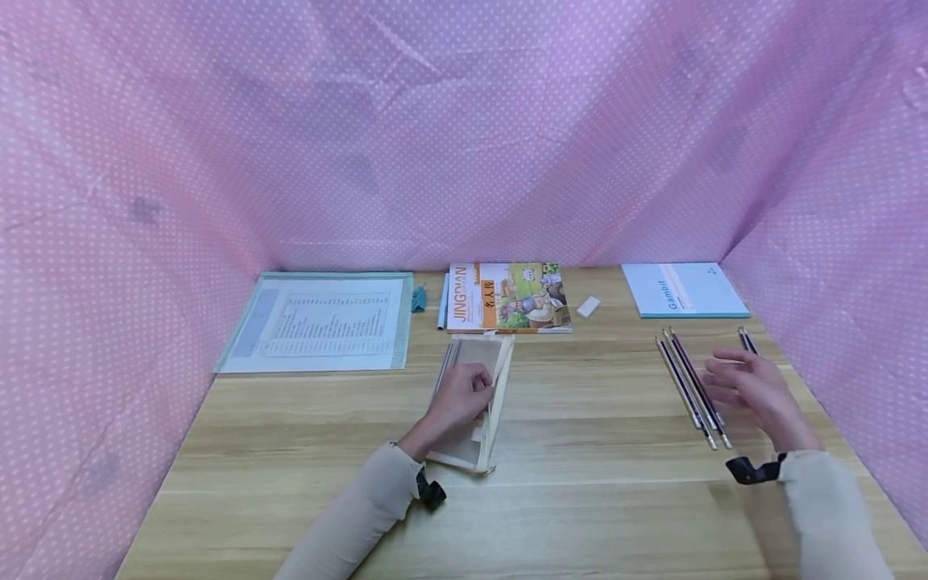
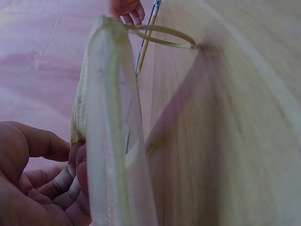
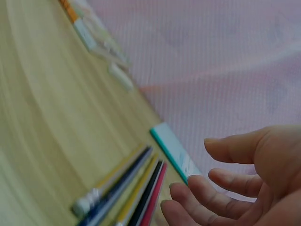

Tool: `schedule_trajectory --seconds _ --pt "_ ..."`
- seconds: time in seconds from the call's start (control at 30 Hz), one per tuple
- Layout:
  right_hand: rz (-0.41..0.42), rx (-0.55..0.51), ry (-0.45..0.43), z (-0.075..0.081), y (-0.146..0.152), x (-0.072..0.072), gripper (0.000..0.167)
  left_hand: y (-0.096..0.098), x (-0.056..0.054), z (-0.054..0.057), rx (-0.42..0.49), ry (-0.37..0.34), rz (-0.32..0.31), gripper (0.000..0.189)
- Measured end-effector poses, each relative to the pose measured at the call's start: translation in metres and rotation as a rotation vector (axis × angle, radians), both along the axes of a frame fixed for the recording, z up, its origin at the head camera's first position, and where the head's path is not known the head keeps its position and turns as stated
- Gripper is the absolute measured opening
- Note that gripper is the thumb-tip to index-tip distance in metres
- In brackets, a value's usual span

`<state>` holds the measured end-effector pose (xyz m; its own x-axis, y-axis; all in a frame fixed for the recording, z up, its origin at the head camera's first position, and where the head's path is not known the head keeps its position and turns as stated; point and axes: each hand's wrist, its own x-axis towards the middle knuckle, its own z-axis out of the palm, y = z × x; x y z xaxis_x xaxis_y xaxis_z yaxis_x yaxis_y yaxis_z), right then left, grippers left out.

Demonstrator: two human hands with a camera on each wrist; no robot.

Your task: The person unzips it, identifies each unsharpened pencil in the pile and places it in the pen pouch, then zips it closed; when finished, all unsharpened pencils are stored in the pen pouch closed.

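A pale see-through zip pouch (image 1: 482, 350) lies on the wooden table in the middle of the head view, with thin grey sticks showing along its left side. My left hand (image 1: 458, 396) is over it and pinches the zip edge between thumb and fingers. In the left wrist view the edge of the pouch (image 2: 108, 117) stands up, with a cord loop at its far end. To the right lies a loose bundle of pencils (image 1: 689, 387), several with eraser ends. Beside them my right hand (image 1: 750, 391) is held with spread, slightly bent fingers and nothing in them.
Further pencils (image 1: 747, 340) lie just past my right hand. Along the back are a clear document folder (image 1: 319, 322) with a printed sheet, a small blue item (image 1: 419, 299), a colourful book (image 1: 507, 298), a white eraser (image 1: 589, 306) and a light-blue notebook (image 1: 685, 290). Pink dotted cloth surrounds the table.
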<state>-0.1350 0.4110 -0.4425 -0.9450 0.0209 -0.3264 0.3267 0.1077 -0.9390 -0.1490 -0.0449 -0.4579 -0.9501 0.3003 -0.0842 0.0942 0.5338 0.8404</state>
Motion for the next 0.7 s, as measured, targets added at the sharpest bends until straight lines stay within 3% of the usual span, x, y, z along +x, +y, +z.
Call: schedule_trajectory --seconds 0.17,0.4,0.53,0.7 --pt "0.055 0.37 0.01 -0.012 0.012 -0.003 0.07 0.0 0.0 0.0 -0.002 -0.003 0.003 0.009" --pt "0.122 0.68 0.011 -0.018 0.016 -0.009 0.075 0.0 0.0 0.001 -0.001 -0.019 0.006 0.009" --pt "0.157 0.772 0.034 -0.021 0.018 -0.012 0.075 0.0 0.0 0.001 0.0 -0.009 0.005 0.009" --pt "0.147 0.852 0.079 -0.023 0.022 -0.013 0.058 -0.001 0.0 0.001 0.005 -0.015 0.004 0.009"
